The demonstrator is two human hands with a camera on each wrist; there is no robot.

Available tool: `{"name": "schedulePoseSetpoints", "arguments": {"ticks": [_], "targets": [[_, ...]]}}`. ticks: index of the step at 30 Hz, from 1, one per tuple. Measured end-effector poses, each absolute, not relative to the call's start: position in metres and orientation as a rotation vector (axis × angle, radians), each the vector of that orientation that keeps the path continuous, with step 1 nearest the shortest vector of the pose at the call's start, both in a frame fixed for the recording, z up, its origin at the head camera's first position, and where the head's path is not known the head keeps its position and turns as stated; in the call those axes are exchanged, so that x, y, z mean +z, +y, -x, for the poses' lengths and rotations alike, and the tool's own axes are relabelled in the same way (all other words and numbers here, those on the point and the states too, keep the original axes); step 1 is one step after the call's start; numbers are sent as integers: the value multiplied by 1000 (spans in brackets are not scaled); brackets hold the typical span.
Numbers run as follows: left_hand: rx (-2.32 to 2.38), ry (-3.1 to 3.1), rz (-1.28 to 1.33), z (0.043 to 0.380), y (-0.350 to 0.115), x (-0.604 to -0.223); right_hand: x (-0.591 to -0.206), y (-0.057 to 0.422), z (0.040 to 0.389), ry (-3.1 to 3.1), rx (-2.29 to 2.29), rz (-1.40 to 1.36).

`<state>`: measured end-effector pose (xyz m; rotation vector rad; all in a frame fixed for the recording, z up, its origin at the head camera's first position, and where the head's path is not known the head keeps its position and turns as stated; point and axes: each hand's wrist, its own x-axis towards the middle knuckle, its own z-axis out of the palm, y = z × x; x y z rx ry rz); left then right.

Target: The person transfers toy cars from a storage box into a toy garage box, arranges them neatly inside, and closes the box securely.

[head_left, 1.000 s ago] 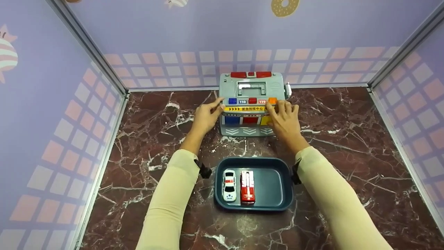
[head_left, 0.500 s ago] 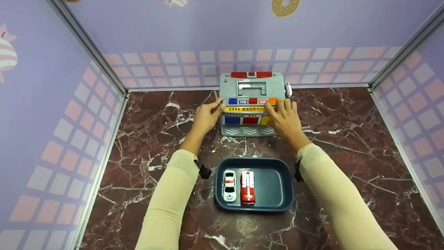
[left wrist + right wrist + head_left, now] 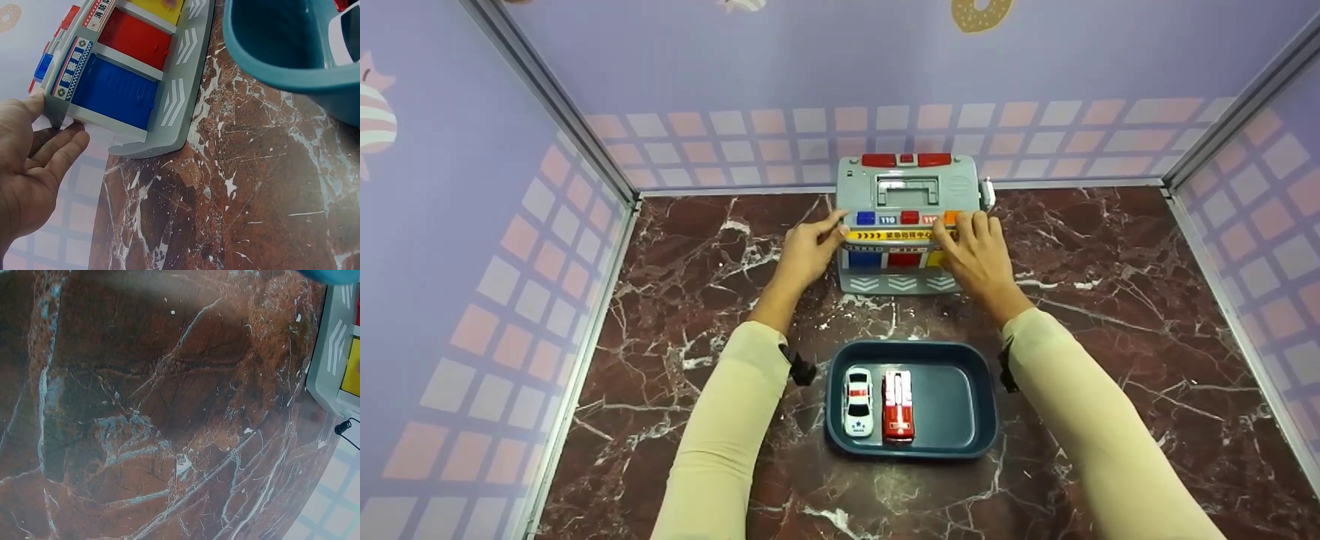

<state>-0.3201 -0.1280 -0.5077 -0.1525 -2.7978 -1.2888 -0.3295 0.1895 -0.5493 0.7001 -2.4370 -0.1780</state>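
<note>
Against the back wall stands a grey toy garage [image 3: 857,195] with red lights on top, a yellow sign strip and blue, red and yellow doors. My left hand [image 3: 806,251] holds its left front edge; in the left wrist view the left hand [image 3: 34,163] has the thumb on the corner by the sign and the fingers at the side below. My right hand [image 3: 979,255] rests with extended fingers on the front right part, around the orange button [image 3: 951,217] and the sign strip. The right wrist view shows only the garage's ramp [image 3: 332,354], no hand.
A dark blue tray [image 3: 952,452] stands in front of the garage, between my forearms. Inside it lie a white police car [image 3: 858,403] and a red fire truck [image 3: 898,409]. Purple panels [image 3: 810,67] enclose the marbled tabletop [image 3: 690,300] at the back and sides.
My right hand shifts very slightly, its fingers still over the garage's front right part. The left hand keeps its hold. The cars and tray stay in place.
</note>
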Motion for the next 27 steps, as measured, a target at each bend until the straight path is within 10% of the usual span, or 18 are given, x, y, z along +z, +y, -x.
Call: {"name": "schedulePoseSetpoints", "arguments": {"ticks": [27], "targets": [[-1296,-2788,133,318,-128,-508,-541,187,312,-2612,95,-638]]}}
